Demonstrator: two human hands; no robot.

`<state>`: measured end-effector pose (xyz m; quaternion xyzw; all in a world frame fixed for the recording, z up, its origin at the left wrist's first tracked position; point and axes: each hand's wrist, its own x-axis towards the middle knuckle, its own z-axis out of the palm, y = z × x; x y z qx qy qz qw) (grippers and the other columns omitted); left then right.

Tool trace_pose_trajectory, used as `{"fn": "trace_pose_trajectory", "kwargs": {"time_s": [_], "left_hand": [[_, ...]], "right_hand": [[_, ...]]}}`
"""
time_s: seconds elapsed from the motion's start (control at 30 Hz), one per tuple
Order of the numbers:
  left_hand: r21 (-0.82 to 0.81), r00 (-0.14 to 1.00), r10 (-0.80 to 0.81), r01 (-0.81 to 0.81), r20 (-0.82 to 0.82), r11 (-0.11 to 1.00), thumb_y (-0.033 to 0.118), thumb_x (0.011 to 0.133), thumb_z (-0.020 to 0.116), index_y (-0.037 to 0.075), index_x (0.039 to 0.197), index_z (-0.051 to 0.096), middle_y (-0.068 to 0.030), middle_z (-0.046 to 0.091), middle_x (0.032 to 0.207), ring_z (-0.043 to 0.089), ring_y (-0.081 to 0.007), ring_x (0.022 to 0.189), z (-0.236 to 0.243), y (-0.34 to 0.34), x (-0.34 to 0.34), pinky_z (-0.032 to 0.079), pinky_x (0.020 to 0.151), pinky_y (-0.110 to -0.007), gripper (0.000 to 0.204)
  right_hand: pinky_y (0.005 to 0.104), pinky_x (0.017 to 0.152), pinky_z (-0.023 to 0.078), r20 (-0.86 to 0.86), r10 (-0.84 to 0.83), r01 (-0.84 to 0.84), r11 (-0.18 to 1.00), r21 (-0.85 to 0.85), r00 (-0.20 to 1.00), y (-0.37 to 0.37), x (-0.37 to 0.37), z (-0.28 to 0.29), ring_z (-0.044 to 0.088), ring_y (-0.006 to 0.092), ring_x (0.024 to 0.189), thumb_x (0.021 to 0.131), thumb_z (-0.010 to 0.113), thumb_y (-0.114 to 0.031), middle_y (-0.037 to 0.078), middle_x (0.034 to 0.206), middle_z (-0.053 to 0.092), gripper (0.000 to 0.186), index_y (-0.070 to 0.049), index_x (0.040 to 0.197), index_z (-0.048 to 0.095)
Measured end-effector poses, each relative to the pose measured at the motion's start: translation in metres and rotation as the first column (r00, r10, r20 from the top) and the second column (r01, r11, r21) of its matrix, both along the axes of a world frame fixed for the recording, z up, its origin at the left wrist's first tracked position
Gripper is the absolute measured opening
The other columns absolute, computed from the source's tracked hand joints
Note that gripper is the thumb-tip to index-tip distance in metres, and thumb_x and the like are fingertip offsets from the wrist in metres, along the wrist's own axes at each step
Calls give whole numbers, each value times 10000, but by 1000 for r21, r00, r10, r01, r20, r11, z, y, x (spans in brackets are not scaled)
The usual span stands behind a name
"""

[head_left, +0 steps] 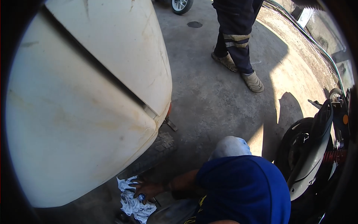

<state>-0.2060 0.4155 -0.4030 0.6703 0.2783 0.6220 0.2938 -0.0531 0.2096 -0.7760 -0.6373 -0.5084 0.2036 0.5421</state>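
Note:
My right arm reaches left from a blue sleeve, low in the view. The darkened fingers of my right hand [150, 189] are spread and bent around a small blue thing [141, 197], partly hidden beneath them; its kind cannot be made out. Under and beside the hand lies a crumpled white rag [130, 203] with dark smudges, in shade on the ground. Just beyond the hand is a treaded black tyre [158, 147], below the overhanging large white body panel [85, 108]. My left hand is not in view.
A person in dark trousers with reflective bands [238, 41] stands on the concrete floor ahead. At the right is a motorcycle [311, 160] with a black wheel. A small wheel [182, 5] shows at the top, and a hose [317, 44] runs along the far right.

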Motion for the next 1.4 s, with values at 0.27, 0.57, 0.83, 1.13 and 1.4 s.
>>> {"fn": "trace_pose_trajectory", "kwargs": {"time_s": [0.27, 0.57, 0.83, 1.13, 1.4], "left_hand": [[-508, 887, -113, -148, -447, 848, 374, 962, 609, -14, 1344, 468, -188, 594, 1158, 595, -294, 916, -178, -43, -18, 503, 808, -435, 562], [-716, 771, -487, 604, 411, 351, 298, 966, 595, 84, 1312, 520, -32, 609, 1162, 589, -162, 887, -198, -45, -28, 467, 713, -307, 414], [-642, 626, -457, 753, 632, 143, 151, 910, 697, 4, 1156, 590, -148, 654, 1096, 658, -174, 939, -229, -55, -18, 516, 710, -243, 306], [-568, 512, -423, 823, 747, -6, 45, 847, 718, -2, 1302, 489, -146, 636, 1059, 698, -265, 886, -218, -87, -7, 629, 694, -354, 512], [-547, 491, -501, 836, 713, 41, 206, 911, 689, 171, 1482, 274, -169, 627, 1133, 672, -203, 793, -205, -85, -15, 528, 599, -267, 706]], "right_hand": [[616, 1063, 307, 90, 25, -14, 993, -119, 996, 5, -10, 12, 266, 409, 1397, 716, 766, -529, 192, 1492, 360, 766, -166, 1347, 528], [531, 1071, 351, 138, -60, 87, 975, -203, 989, 23, 19, 5, 419, 437, 1298, 805, 693, -536, 263, 1381, 449, 808, -31, 1376, 425], [497, 979, 436, 12, 36, -30, 951, -309, 999, 20, 20, 25, 563, 414, 1122, 737, 800, -424, 241, 1236, 558, 904, 20, 1400, 377], [486, 1007, 435, 154, -117, 153, 957, -248, 981, 24, 30, 14, 519, 446, 1214, 720, 810, -475, 283, 1326, 516, 926, -16, 1401, 384], [468, 956, 476, -77, 64, -84, 956, -281, 995, 37, 40, 15, 573, 408, 1175, 645, 884, -335, 255, 1243, 598, 803, 10, 1266, 509]]}}
